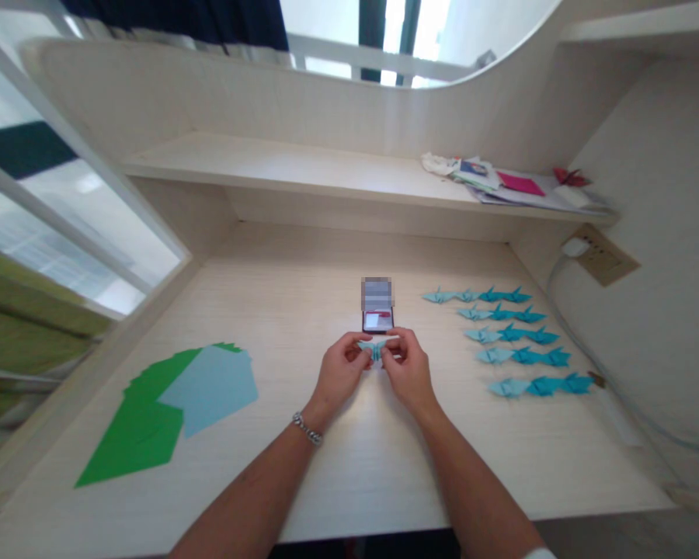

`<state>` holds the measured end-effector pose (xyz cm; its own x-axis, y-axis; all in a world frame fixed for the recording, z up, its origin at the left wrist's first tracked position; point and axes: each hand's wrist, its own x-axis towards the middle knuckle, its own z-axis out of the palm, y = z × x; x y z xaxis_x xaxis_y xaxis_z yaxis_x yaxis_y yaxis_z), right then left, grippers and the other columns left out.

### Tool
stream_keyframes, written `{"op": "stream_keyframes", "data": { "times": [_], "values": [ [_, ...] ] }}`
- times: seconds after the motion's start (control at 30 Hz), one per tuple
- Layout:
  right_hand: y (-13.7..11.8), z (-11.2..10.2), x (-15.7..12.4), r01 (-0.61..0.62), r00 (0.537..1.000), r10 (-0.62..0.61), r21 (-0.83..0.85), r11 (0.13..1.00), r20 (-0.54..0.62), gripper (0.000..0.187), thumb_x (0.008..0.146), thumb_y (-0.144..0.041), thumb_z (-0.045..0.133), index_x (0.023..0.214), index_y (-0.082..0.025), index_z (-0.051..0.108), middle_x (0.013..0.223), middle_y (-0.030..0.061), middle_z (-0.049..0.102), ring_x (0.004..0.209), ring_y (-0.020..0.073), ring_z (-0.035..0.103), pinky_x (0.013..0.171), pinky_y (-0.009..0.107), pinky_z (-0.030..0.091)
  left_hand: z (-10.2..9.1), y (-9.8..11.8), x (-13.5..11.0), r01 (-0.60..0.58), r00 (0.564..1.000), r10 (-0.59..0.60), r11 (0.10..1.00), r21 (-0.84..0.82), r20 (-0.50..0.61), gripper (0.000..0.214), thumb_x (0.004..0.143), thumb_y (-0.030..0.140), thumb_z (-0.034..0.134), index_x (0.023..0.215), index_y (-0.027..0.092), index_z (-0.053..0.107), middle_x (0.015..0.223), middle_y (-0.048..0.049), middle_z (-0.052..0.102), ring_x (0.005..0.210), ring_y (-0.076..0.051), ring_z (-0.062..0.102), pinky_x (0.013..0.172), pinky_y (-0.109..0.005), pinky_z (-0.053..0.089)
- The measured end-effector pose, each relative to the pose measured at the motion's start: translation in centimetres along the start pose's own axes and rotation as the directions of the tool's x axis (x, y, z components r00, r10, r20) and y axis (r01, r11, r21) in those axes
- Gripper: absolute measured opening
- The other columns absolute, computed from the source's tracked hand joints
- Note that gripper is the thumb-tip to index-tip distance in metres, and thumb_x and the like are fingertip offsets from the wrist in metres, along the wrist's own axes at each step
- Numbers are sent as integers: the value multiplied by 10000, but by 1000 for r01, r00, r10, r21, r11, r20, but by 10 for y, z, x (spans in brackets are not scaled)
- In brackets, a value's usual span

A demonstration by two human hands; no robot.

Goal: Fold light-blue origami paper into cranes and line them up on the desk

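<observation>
Between my two hands is a small light-blue folded paper piece (376,352), its sides pinched by my fingertips. My left hand (342,363), with a chain bracelet at the wrist, grips its left side. On the right side, the thumb and fingers of my right hand (408,365) are closed on the same paper. Just beyond my fingertips lies a phone (378,320) with a lit screen. Rows of blue origami cranes (509,334) sit to the right, shading from pale to deeper blue.
Fanned green paper sheets (145,419) and light-blue sheets (215,392) lie at the left of the desk (303,481). A shelf (326,175) spans the back, with papers (521,184) on its right. A plugged-in cable (582,341) runs down the right wall.
</observation>
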<state>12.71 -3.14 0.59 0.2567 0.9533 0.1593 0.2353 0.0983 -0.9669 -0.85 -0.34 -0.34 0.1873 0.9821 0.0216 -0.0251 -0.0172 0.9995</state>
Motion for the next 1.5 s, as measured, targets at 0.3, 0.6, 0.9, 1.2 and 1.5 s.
{"op": "stream_keyframes", "data": {
  "times": [0.3,0.6,0.9,1.2,1.5],
  "values": [
    [6,-3,6,-112,994,112,87,990,9,178,721,-275,590,827,-157,671,799,50,683,618,162,620,580,295,538,-1,2,-1,-48,998,52,990,132,-27,229,758,281,622,953,170,670,698,-27,662,644,-162,629,628,-271,498],
    [16,-5,11,-153,988,148,139,978,44,339,682,-340,678,956,-168,578,649,-8,611,563,144,583,505,252,483,-1,4,-1,-42,998,47,990,137,-36,210,728,321,665,857,157,688,747,-51,690,652,-169,636,625,-278,503],
    [22,-14,11,-163,924,190,-110,981,333,219,805,-380,556,771,-167,598,609,4,621,554,131,570,548,237,432,-1,4,-2,-66,997,74,980,190,-34,196,737,290,648,884,161,662,801,-43,684,654,-145,621,613,-253,487],
    [17,-17,11,-188,901,155,42,981,405,243,814,-401,555,758,-166,579,596,-12,591,536,114,538,541,230,419,0,6,-2,89,978,-109,989,117,176,233,795,386,561,762,157,543,550,13,572,466,-117,531,464,-221,417],
    [6,-22,12,-392,819,299,98,915,489,301,708,-438,656,701,-149,573,604,2,608,487,100,538,497,225,428,-2,7,-2,123,951,-138,990,69,275,256,800,386,550,689,157,530,489,41,494,428,-83,435,429,-195,312]
  ]
}}
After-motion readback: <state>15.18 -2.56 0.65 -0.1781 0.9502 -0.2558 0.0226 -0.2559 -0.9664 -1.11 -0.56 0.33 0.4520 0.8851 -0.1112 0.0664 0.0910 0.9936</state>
